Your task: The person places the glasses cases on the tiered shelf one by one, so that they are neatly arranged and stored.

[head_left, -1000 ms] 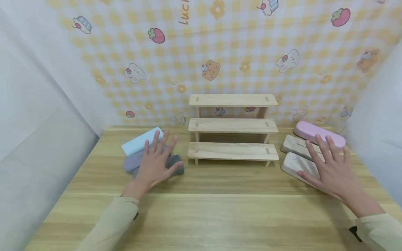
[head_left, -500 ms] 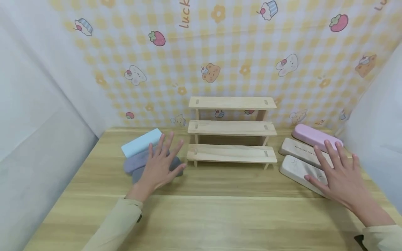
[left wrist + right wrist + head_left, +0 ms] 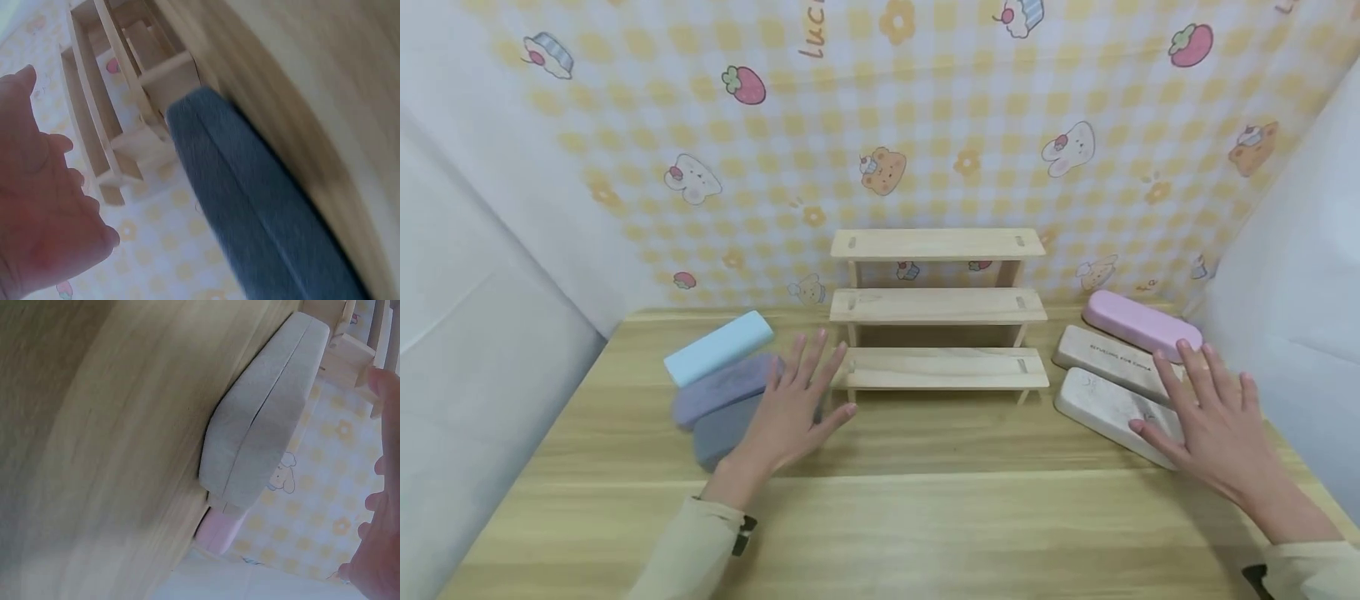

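My left hand (image 3: 788, 417) hovers with spread, straight fingers over the right end of a dark grey glasses case (image 3: 722, 429), hiding part of it. Behind that lie a purple-grey glasses case (image 3: 722, 390) and a light blue one (image 3: 718, 346). At the right, my other hand (image 3: 1223, 429), also spread, is over the near end of a whitish glasses case (image 3: 1108, 404). A beige lettered case (image 3: 1101, 354) and a pink case (image 3: 1138, 321) lie beyond it. Both wrist views show the palms raised beside the seamed, closed cases, holding nothing.
A three-step wooden rack (image 3: 940, 367) stands mid-table against a yellow checked cloth (image 3: 955, 108), with bare shelves. White sheets (image 3: 482, 208) hang at both sides of the wood-grain table (image 3: 940, 533).
The left hand has drifted right, uncovering more of the dark grey and purple-grey cases. The right hand has shifted slightly right, off the whitish and beige cases. The head view has shifted slightly.
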The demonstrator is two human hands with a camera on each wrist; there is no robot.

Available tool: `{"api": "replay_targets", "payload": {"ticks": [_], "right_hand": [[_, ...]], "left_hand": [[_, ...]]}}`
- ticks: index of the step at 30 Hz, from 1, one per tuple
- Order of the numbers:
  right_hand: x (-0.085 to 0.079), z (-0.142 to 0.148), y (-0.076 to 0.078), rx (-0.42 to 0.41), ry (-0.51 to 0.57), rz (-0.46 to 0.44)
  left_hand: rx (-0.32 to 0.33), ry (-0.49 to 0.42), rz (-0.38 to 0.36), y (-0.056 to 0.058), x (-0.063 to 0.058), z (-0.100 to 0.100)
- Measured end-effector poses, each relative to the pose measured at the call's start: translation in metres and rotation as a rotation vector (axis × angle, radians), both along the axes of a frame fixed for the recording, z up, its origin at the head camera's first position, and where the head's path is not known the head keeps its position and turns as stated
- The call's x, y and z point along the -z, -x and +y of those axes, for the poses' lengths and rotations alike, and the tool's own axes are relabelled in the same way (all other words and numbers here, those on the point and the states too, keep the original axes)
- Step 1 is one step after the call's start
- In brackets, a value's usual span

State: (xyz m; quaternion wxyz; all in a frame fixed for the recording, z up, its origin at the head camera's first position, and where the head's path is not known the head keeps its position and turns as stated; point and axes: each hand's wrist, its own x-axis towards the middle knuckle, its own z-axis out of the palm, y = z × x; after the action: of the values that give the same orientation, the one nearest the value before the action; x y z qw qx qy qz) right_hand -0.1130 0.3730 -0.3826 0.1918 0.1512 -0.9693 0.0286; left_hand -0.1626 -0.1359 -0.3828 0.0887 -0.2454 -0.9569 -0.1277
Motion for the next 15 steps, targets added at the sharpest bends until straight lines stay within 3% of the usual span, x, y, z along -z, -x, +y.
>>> {"api": "replay_targets", "payload": {"ticks": [7, 11, 15], "right_hand": [[-0.001, 0.001, 0.01, -0.05, 0.084, 0.044], [0.005, 0.006, 0.016, -0.141, 0.141, 0.162], [0.006, 0.011, 0.021, -0.177, 0.162, 0.264]], "left_hand": [[0.008, -0.021, -0.073, -0.001, 0.009, 0.01], [0.004, -0.024, -0.126, -0.001, 0.013, 0.016], [0.002, -0.022, -0.157, 0.0, 0.014, 0.021]]}}
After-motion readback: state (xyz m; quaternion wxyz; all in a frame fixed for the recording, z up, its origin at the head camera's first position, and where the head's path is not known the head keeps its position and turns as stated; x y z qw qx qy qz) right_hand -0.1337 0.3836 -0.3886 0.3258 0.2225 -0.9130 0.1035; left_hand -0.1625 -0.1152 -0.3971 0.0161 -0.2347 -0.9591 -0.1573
